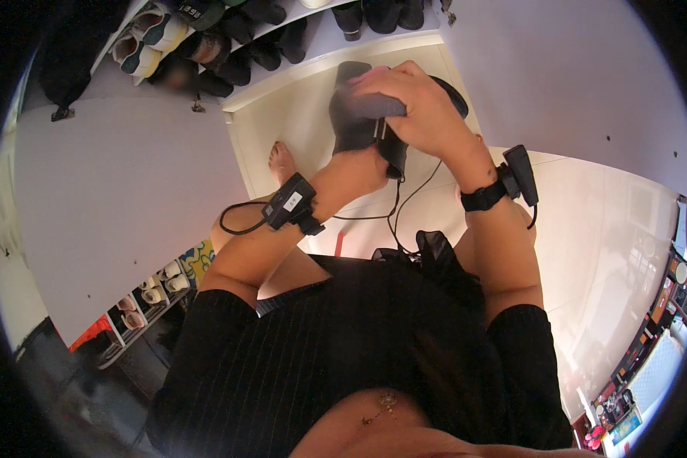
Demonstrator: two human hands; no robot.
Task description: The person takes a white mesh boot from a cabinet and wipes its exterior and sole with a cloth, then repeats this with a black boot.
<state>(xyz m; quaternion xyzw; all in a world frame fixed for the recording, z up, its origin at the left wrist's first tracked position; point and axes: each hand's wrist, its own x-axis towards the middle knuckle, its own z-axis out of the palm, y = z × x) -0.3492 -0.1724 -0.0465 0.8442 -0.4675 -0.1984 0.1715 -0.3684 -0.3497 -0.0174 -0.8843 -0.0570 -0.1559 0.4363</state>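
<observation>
My left forearm reaches forward to a black boot, held up off the floor. The wrist of my left hand meets the boot's opening, and the fingers are hidden by it. Over the boot, my right hand is closed round a dark grey cloth-like pad, which touches the boot's upper. The pad and the right fingertips are smeared by motion, so its exact kind is unclear. Metal-looking zip pulls show on the boot. Another black rounded piece shows behind my right hand; I cannot tell whether it belongs to the same boot.
An open cabinet with shelves of shoes stands ahead, its white doors swung out on both sides. Black cables hang below my hands. A low rack of light shoes is at left. My bare foot rests on the pale floor.
</observation>
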